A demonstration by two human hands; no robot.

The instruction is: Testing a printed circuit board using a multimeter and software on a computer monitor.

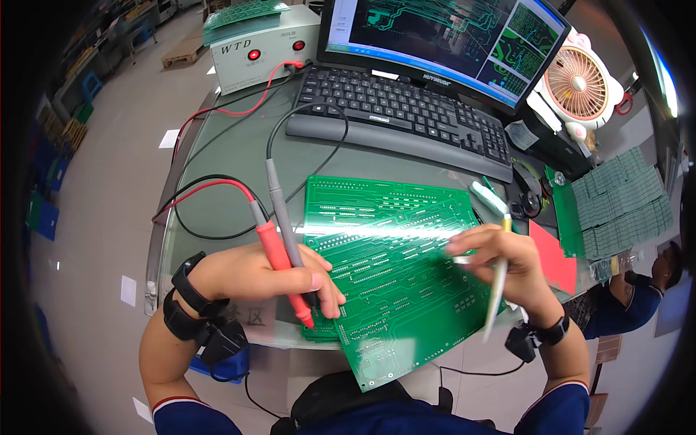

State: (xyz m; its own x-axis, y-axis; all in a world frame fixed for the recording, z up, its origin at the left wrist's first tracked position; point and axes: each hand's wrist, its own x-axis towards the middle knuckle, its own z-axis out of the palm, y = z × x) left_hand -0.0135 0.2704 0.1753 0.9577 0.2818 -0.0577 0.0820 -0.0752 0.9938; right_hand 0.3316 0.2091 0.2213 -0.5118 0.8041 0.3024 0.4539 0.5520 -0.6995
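Observation:
My left hand (250, 274) is closed around two test probes, a red probe (272, 246) and a grey probe (281, 206). Their tips point down at the left edge of the green circuit boards. The upper circuit board (420, 312) lies tilted over another green board (348, 190) and juts past the table's near edge. Above the upper board's right side is my right hand (507, 264), its fingers bent and slightly blurred. It grips a slim, pale pen-like tool (499, 293), with its lower end hanging past the hand.
Behind the boards are a black keyboard (406, 119) and a monitor (449, 43). A white box with red switches (264, 58) stands far left, with probe leads on the table. Stacked boards (623, 203), a red sheet (552, 257) and a fan (580, 83) are at right. Another person (631, 304) sits beyond.

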